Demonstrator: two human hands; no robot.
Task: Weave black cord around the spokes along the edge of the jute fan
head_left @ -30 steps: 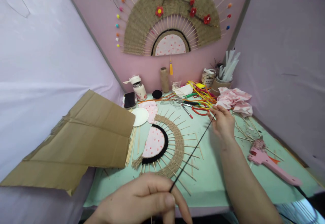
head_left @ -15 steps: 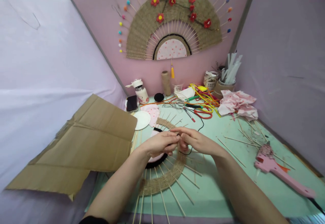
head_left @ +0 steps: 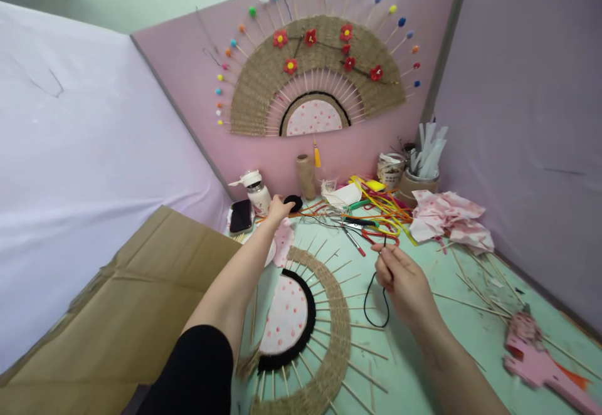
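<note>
My left hand reaches to the back of the table, its fingers on the black cord ball beside the white bottle. At the right, my right hand pinches black cord, which hangs below it in a loop. Between my arms lies a half-round woven piece with thin sticks radiating outward. Its centre is a pink dotted half-disc with a black rim.
Cardboard leans at the left. A pink glue gun lies at the right near loose sticks. Scissors, coloured strips and crumpled dotted cloth lie behind. A finished fan hangs on the back panel.
My hands have parted. The left went forward to the cord ball, while the right shifted right with the cord. The view tilted up and the woven piece is now uncovered.
</note>
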